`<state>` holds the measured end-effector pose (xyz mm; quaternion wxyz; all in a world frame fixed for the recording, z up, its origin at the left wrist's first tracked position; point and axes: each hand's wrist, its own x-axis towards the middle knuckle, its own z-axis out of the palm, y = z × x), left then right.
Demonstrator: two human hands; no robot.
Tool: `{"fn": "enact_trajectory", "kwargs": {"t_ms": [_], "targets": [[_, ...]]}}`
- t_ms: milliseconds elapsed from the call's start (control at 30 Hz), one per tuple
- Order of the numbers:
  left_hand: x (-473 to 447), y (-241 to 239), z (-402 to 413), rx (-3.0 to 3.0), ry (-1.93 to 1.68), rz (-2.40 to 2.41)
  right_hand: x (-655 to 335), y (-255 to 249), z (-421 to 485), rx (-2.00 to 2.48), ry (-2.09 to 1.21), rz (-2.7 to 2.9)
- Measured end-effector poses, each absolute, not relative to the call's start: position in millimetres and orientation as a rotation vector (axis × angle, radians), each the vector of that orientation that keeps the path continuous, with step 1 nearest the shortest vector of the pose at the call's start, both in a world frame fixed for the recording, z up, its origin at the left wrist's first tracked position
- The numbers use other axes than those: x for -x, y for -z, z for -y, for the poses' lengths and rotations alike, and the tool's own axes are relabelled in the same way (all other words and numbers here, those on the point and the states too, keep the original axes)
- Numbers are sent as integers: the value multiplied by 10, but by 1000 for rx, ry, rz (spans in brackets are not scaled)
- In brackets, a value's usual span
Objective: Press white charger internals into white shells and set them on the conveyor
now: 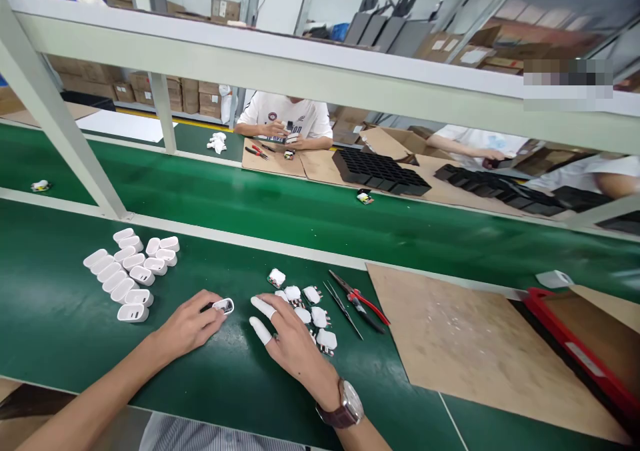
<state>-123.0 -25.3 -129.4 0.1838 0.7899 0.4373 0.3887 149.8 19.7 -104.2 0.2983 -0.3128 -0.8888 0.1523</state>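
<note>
Between the fingers of my left hand (193, 321) is a white charger housing (225, 305), its open end turned to the right and dark parts visible inside. My right hand (287, 334) holds nothing. Its fingers are apart, with white finger cots on two of them, and it hovers by a cluster of small charger circuit boards with white covers (319, 316), hiding some of them. More white charger housings (115, 284) lie grouped on the green bench to the left. Right of the boards rest tweezers (344, 309) and red-handled pliers (360, 299).
A cardboard sheet (450, 344) and a red-rimmed tray (580, 357) occupy the right side. Beyond a pale rail runs a green conveyor belt (250, 204) carrying a few small parts. A frame beam (250, 57) crosses above. Co-workers sit opposite beside black trays (380, 171).
</note>
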Motion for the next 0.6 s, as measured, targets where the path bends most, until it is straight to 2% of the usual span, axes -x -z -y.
{"fn": "enact_trajectory", "kwargs": {"t_ms": [100, 233, 333, 467, 600], "targets": [[1170, 1216, 218, -1859, -1086, -1257, -1518, 1026, -139, 852, -437, 2369], [995, 1115, 157, -858, -1167, -1099, -1435, 1030, -77, 846, -506, 2360], [827, 1069, 163, -396, -1172, -947, -1336, 1021, -53, 848, -572, 2289], [680, 1002, 195, -291, -1175, -943, -1317, 991, -44, 845, -603, 2223], [799, 852, -40, -660, -1100, -1072, -1551, 990, -208, 862, -481, 2267]]}}
